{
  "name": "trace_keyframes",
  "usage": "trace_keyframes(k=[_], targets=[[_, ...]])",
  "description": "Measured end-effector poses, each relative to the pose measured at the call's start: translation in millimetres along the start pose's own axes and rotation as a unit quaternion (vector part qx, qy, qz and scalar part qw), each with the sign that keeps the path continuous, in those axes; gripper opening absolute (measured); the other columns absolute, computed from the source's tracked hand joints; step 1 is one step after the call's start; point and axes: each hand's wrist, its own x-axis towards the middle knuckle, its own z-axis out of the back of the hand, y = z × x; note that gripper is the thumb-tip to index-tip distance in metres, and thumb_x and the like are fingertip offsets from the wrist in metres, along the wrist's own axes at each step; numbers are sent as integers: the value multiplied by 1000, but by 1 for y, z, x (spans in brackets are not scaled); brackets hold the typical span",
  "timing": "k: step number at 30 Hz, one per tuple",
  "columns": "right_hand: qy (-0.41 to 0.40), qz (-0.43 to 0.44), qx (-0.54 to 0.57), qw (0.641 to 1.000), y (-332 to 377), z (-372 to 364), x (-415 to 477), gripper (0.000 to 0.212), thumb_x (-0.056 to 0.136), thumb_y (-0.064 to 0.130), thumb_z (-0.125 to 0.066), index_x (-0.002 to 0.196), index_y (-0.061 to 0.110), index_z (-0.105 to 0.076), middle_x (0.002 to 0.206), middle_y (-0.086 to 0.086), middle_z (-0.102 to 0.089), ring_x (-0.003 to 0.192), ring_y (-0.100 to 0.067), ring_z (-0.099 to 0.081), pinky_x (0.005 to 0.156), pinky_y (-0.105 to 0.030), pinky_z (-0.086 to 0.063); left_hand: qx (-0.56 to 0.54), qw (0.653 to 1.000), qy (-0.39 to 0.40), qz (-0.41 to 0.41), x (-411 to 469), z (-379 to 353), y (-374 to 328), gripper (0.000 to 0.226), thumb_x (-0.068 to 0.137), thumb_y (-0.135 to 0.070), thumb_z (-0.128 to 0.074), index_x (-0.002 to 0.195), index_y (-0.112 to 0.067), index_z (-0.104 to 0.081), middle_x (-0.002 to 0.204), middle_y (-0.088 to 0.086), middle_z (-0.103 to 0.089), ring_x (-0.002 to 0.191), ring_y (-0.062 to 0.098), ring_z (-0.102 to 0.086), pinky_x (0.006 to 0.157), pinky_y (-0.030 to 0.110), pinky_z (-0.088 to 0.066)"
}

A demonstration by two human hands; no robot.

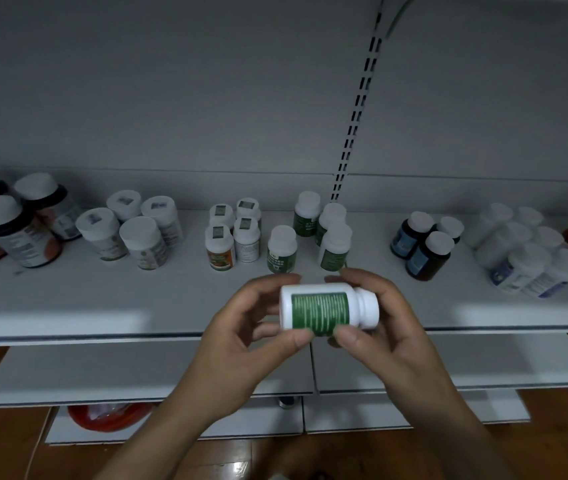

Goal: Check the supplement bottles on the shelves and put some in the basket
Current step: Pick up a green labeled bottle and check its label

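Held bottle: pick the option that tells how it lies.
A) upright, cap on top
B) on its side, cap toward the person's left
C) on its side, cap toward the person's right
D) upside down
C: the green-label bottle lies sideways between the left hand and the right hand, and its white cap is at the right hand's end.

The white green-label bottle is sideways, cap pointing right, gripped between left hand and right hand. Matching green bottles stand upright on the shelf right behind.
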Motion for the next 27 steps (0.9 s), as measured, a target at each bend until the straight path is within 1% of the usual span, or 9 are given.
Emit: trace_keyframes(k=[3,7,12,14,17,20,23,25,27], targets=[[-16,9,-19,1000,-2,0,1,39,74,30,-74,111,37,-64,109,8,-67,95,-12,-66,77,-31,-57,12,999,-21,31,2,0,1,45,73,-41,-69,112,-18,-64,106,0,-72,98,15,-68,79,23,-54],[-65,-21,-3,998,-1,-3,6,34,69,49,-68,100,33,-69,94,6,-71,78,-8,-67,60,-25,-55,25,999,37,-18,-1,1,0,56,80,-23,-71,133,-21,-51,135,0,-57,122,24,-57,93,30,-52],[-9,-9,11,1000,-2,1,4,47,75,40,-67,120,31,-59,111,9,-67,95,-11,-67,71,-25,-56,-18,1000,-14,14,1,-2,1,45,72,-30,-74,115,-19,-65,112,2,-71,104,18,-68,83,25,-55],[-9,-2,9,1000,-3,0,5,42,74,37,-70,115,32,-62,108,7,-68,93,-11,-67,70,-24,-55,-14,999,-25,38,0,-1,1,48,70,-39,-71,113,-19,-64,107,1,-73,98,14,-69,78,21,-54],[-48,-8,-6,999,-3,-5,8,32,71,46,-67,101,34,-68,97,5,-71,80,-10,-68,60,-25,-55,17,1000,12,12,-1,0,0,53,77,-33,-71,127,-21,-56,127,-2,-64,116,19,-62,88,24,-52],[-47,-23,-7,999,-3,-5,8,38,73,51,-64,107,35,-66,101,5,-70,83,-14,-69,61,-27,-55,18,1000,12,-22,-1,1,1,46,80,-22,-71,125,-22,-60,128,2,-62,117,25,-61,91,30,-52],[-1,-21,15,1000,-3,-2,3,51,76,39,-68,124,27,-56,111,4,-68,87,-20,-70,68,-28,-56,-14,1000,-24,1,-1,0,-1,41,76,-30,-72,115,-20,-67,114,4,-70,105,19,-67,84,24,-53],[-5,-20,23,1000,-2,-2,3,48,77,28,-73,122,22,-56,105,2,-69,81,-23,-70,67,-28,-56,-5,1000,-27,15,-1,0,-1,45,76,-36,-69,118,-20,-64,112,0,-71,103,13,-68,82,18,-52],[-34,-22,29,999,-1,-4,4,38,78,23,-70,114,20,-60,96,1,-71,71,-22,-69,63,-27,-56,6,1000,2,8,-4,0,-1,52,78,-31,-71,127,-21,-58,123,-1,-66,112,18,-64,87,21,-52]])
